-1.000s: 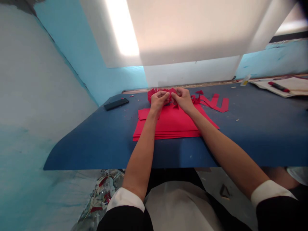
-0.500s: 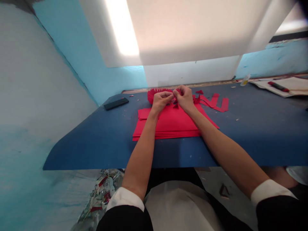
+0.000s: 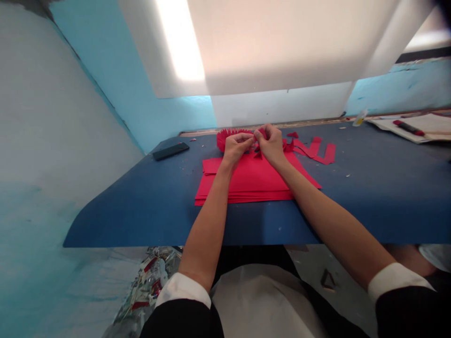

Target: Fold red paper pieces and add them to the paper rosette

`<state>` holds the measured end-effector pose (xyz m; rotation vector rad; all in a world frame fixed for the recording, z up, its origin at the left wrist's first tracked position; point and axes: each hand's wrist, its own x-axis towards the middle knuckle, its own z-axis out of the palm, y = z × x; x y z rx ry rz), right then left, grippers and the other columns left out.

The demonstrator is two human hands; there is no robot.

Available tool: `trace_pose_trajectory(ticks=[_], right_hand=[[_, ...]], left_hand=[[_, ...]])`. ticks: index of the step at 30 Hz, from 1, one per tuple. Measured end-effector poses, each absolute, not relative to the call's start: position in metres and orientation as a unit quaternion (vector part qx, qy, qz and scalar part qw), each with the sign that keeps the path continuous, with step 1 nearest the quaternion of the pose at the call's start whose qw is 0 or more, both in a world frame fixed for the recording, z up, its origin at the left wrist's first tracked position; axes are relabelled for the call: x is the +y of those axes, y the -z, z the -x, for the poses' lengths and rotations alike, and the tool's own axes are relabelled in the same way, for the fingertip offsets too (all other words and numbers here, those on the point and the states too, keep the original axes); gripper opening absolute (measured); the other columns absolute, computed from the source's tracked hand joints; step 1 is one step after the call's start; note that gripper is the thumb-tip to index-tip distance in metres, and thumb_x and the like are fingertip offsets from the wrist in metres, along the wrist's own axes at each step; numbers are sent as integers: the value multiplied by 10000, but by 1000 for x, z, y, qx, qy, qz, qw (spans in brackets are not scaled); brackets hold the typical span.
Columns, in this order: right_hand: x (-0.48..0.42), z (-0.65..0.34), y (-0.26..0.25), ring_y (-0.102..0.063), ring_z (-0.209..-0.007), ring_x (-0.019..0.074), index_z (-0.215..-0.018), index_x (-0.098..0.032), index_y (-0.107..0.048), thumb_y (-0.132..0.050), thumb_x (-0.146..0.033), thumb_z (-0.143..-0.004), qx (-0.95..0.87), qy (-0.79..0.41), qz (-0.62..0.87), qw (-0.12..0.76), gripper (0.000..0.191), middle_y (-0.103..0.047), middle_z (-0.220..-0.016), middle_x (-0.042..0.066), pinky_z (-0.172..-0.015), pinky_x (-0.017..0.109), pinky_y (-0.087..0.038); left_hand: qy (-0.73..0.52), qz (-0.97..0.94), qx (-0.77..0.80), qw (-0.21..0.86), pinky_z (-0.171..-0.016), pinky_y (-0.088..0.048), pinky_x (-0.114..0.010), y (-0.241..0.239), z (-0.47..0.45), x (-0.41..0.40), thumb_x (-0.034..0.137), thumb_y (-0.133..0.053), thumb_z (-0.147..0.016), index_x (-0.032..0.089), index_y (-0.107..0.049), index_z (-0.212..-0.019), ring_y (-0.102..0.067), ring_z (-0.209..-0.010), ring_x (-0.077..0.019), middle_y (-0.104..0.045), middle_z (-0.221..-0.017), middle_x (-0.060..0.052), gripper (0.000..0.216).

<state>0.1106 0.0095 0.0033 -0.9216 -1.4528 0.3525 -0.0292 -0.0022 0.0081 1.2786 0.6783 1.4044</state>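
Observation:
My left hand point(image 3: 237, 148) and my right hand point(image 3: 269, 143) meet fingertip to fingertip above a stack of red paper sheets point(image 3: 260, 178). Both are closed in a pinch on a small piece of red paper point(image 3: 261, 133), mostly covered by my fingers. Behind my left hand sits a round, spiky red paper form point(image 3: 221, 140) made of many pointed pieces. Small folded red paper pieces point(image 3: 289, 145) lie beside my right hand. Red paper strips point(image 3: 317, 151) are spread to the right of the stack.
A black phone point(image 3: 171, 151) lies on the blue-covered table point(image 3: 141, 202) at left. To the right are a small bottle point(image 3: 360, 118), a red-and-black marker point(image 3: 408, 127) and papers point(image 3: 439, 124). Scraps point(image 3: 155, 277) are heaped on the floor below. The wall rises behind the table.

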Motion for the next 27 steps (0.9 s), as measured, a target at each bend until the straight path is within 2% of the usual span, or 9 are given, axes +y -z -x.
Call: trace_pose_trajectory(ticks=[4,8,13,17,21,27], right_hand=[[13,-108,1,-527,-677,179,-826,-262,-555,-687,-415,-935,-652,-199,392,618,230,-572,-713,-6,-681,347,-476],[16,-107,3,-505,-627,179,-799,-266,-552,-705,-326,-921,-657,-249,399,589,204,-557,-671,-12,-640,351,-483],[13,-109,-3,-489,-612,155,-770,-250,-596,-750,-248,-880,-644,-278,399,591,190,-558,-663,-18,-598,315,-471],[2,-107,-10,-471,-525,120,-731,-235,-588,-739,-289,-899,-605,-388,370,588,233,-549,-593,-30,-526,273,-433],[-7,-105,-17,-527,-514,103,-760,-214,-604,-768,-303,-870,-544,-483,348,591,216,-629,-621,-13,-526,243,-453],[-6,-105,-20,-589,-549,125,-810,-213,-637,-787,-309,-814,-537,-491,346,593,178,-638,-622,-19,-549,252,-477]], left_hand=[[-623,-508,309,508,-623,-536,-211,-10,29,-2,231,-922,-782,158,-716,-780,-653,-588,-80,-710,-663,5,218],[-641,-505,323,479,-554,-500,-182,-12,29,-2,256,-935,-778,177,-679,-777,-591,-526,-57,-670,-614,39,268],[-631,-523,330,468,-549,-488,-177,-14,27,-4,233,-934,-771,179,-701,-814,-587,-526,-56,-651,-604,54,244],[-627,-551,311,454,-554,-476,-183,-12,28,-1,231,-922,-773,185,-712,-841,-572,-525,-60,-661,-593,54,226],[-633,-558,300,445,-573,-479,-207,-10,28,2,189,-849,-822,196,-717,-841,-570,-532,-72,-671,-599,48,133],[-641,-576,288,418,-619,-502,-226,-11,27,0,121,-801,-805,203,-754,-807,-598,-579,-86,-677,-635,40,94]])
